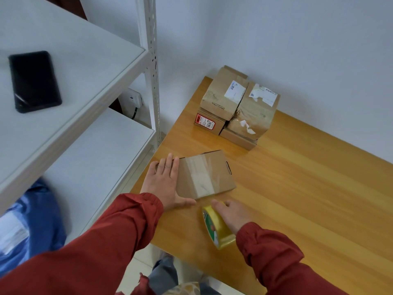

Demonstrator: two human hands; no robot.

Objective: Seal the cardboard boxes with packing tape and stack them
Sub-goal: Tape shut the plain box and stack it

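Long rust-red jacket sleeves, left sleeve [95,241], right sleeve [276,258], smooth lightweight fabric, gathered elasticated cuffs, bare hands, left hand [163,182], right hand [231,213], thin ring [168,166] on a left finger, grey-blue trousers [164,271].

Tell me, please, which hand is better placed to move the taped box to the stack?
Likely the left hand: it lies flat on the taped box, holding nothing, while the right hand grips the tape roll.

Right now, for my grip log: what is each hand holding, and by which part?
Right hand grips the tape roll by its outer rim; left hand presses flat on the box.
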